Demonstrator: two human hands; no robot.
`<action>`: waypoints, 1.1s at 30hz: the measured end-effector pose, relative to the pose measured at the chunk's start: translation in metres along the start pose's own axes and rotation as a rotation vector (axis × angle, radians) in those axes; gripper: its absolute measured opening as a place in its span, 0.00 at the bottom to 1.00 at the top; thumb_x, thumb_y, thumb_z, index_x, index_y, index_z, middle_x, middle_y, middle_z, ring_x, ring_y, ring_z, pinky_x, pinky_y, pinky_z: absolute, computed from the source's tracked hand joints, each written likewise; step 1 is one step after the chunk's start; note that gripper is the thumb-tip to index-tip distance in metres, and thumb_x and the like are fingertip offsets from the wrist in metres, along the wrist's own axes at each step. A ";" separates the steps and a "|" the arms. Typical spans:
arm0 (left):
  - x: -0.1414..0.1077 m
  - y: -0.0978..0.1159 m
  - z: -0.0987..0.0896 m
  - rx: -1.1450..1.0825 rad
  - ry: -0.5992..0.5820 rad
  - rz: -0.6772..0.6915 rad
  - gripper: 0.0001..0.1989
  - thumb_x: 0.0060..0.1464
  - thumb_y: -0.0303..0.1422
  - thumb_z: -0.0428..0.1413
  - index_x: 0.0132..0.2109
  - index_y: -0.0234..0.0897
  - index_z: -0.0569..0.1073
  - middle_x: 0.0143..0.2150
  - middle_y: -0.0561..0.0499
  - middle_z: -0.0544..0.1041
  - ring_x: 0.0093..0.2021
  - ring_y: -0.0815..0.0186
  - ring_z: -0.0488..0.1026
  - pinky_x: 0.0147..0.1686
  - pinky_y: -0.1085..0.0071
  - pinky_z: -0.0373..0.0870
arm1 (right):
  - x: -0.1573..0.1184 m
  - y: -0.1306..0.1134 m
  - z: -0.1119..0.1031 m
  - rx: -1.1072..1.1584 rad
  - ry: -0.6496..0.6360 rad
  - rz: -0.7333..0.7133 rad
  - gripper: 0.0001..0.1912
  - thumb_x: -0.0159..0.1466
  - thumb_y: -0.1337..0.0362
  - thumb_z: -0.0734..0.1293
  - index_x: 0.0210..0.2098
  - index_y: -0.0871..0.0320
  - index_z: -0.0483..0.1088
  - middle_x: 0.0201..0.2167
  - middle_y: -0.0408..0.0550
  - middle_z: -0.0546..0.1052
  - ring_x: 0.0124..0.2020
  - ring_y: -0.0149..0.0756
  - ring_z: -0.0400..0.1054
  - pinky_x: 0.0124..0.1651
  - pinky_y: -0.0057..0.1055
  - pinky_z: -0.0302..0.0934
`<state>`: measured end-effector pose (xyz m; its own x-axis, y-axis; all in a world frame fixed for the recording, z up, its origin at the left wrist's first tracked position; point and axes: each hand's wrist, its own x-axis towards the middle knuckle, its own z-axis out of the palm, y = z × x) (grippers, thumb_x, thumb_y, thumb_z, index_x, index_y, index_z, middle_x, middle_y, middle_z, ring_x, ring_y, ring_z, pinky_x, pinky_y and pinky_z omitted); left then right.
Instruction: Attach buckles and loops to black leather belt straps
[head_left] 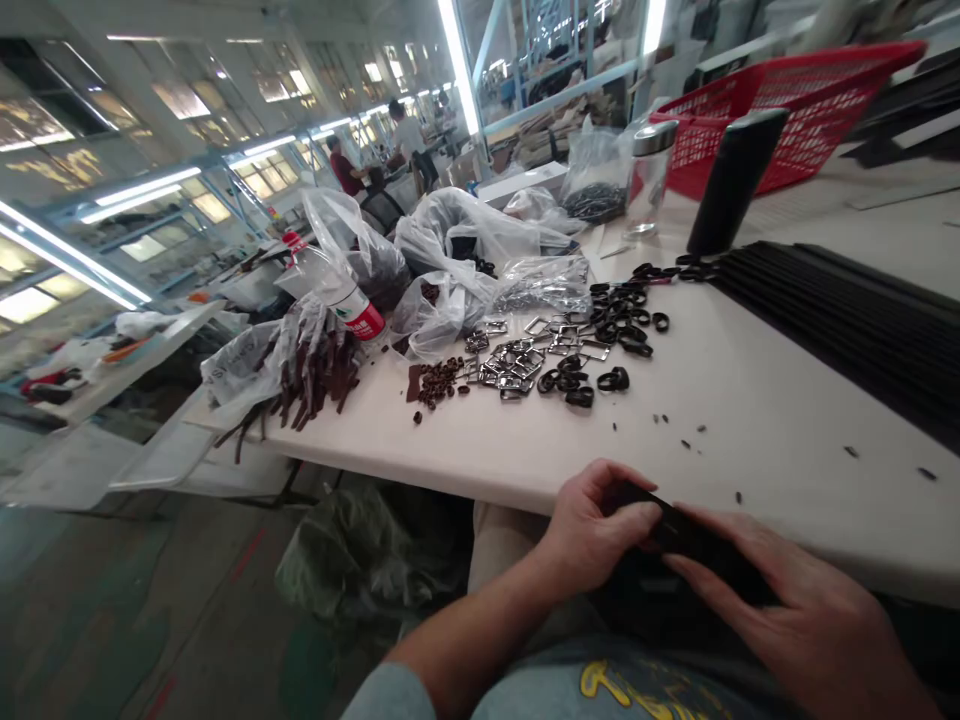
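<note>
A black strip (701, 545) is held between both hands at the front edge of the white table (465, 455). My left hand (604, 525) pinches its left end between thumb and fingers. My right hand (795, 590) is wrapped along the right part, thumb below and fingers above. Beyond the hands are black belt loops (574, 380), a pile of silver buckles (514, 365) and small brown pieces (439, 382). Many long black strips (840, 320) lie side by side at the right.
Behind stand a black cylinder (736, 182), a glass bottle (649, 180) and a red basket (802, 95). Plastic bags (465, 240), a red-labelled bottle (352, 305) and brown strips (319, 365) lie left. Two people are far back. A green bag (360, 560) is below the table.
</note>
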<state>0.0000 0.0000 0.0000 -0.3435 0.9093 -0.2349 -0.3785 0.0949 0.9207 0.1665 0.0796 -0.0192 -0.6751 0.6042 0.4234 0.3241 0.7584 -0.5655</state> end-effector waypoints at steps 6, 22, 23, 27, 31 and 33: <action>-0.003 -0.002 -0.003 0.057 -0.094 0.060 0.22 0.47 0.45 0.68 0.42 0.35 0.75 0.30 0.54 0.74 0.28 0.73 0.69 0.31 0.76 0.67 | 0.004 -0.003 -0.004 0.075 -0.023 0.049 0.11 0.66 0.50 0.64 0.42 0.47 0.71 0.32 0.43 0.82 0.28 0.45 0.78 0.29 0.39 0.71; 0.092 0.076 -0.148 1.533 0.310 0.529 0.08 0.55 0.23 0.58 0.40 0.36 0.80 0.48 0.42 0.80 0.50 0.56 0.75 0.55 0.59 0.70 | -0.009 0.008 0.000 0.188 -0.090 0.383 0.17 0.55 0.45 0.69 0.38 0.46 0.77 0.32 0.41 0.84 0.31 0.49 0.78 0.40 0.43 0.73; 0.094 0.076 -0.148 1.527 0.310 0.533 0.08 0.54 0.22 0.59 0.38 0.36 0.80 0.48 0.42 0.80 0.49 0.56 0.75 0.55 0.59 0.70 | -0.007 0.008 -0.001 0.203 -0.121 0.439 0.18 0.54 0.44 0.70 0.38 0.46 0.77 0.33 0.42 0.84 0.32 0.50 0.78 0.40 0.43 0.73; 0.094 0.082 -0.150 1.458 0.334 0.564 0.05 0.53 0.24 0.61 0.35 0.38 0.81 0.42 0.45 0.81 0.47 0.58 0.76 0.53 0.62 0.70 | 0.000 0.006 -0.004 0.331 -0.263 0.582 0.20 0.53 0.43 0.69 0.39 0.48 0.77 0.37 0.44 0.84 0.37 0.50 0.79 0.39 0.40 0.73; 0.089 0.094 -0.147 1.315 0.415 0.595 0.05 0.57 0.30 0.60 0.37 0.37 0.82 0.35 0.47 0.80 0.36 0.62 0.76 0.44 0.65 0.72 | 0.003 0.007 -0.008 0.539 -0.345 0.631 0.20 0.54 0.43 0.70 0.38 0.50 0.78 0.41 0.47 0.84 0.41 0.51 0.79 0.40 0.35 0.74; 0.085 0.097 -0.141 1.243 0.426 0.615 0.07 0.57 0.33 0.60 0.38 0.36 0.82 0.34 0.48 0.80 0.35 0.64 0.76 0.41 0.67 0.72 | 0.002 0.008 -0.011 0.616 -0.369 0.661 0.19 0.54 0.44 0.71 0.38 0.50 0.78 0.41 0.49 0.84 0.42 0.51 0.79 0.39 0.33 0.74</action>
<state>-0.1870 0.0295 0.0251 -0.4820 0.7690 0.4200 0.8198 0.2265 0.5260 0.1748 0.0901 -0.0153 -0.6807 0.6680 -0.3006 0.3794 -0.0295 -0.9248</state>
